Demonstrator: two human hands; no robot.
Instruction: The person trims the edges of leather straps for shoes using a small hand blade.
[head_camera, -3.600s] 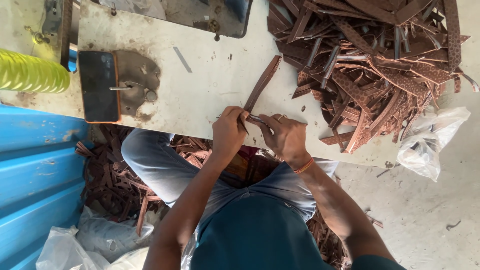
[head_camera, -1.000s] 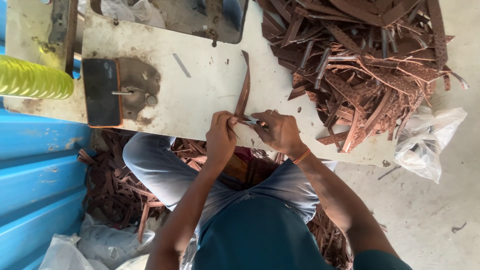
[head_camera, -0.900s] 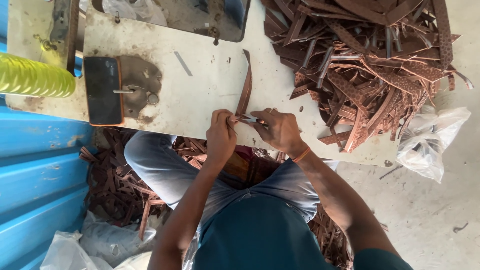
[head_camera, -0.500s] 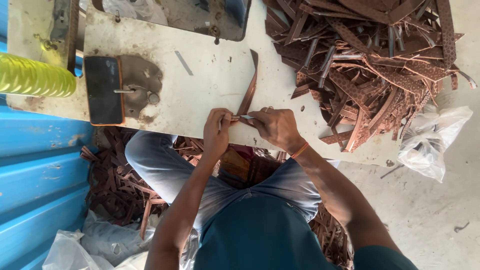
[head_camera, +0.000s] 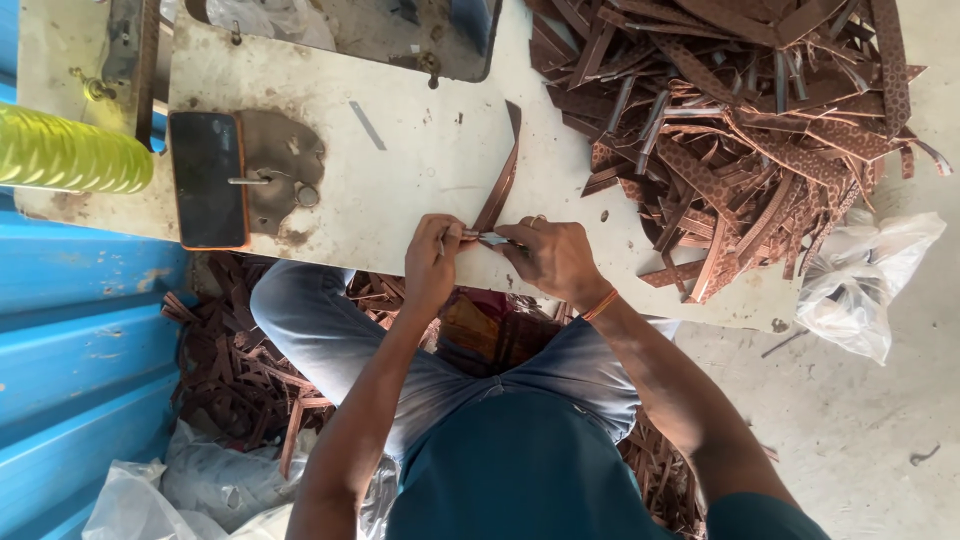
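1. Far left, a yellow-green ribbed roll lies at the edge of the counter, and beside it a dark flat phone rests just next to a grey worn patch with a metal pin.
2. My left hand is closed, its fingertips pinching the near end of the brown strip at the front edge of the counter.
3. The brown strip has swung since a few seconds ago: then it slanted off to the right toward the heap, now it stands nearly straight away from me, curving slightly. I judge that I have turned it to work on its near end.
4. My right hand is closed too, gripping a small metal tool whose tip meets the strip's end right between my two hands. What kind of tool it is I cannot tell.
5. Further right, a big heap of brown strips covers the counter's corner, well apart from my hands.
6. Far right, a crumpled clear plastic bag lies on the floor.
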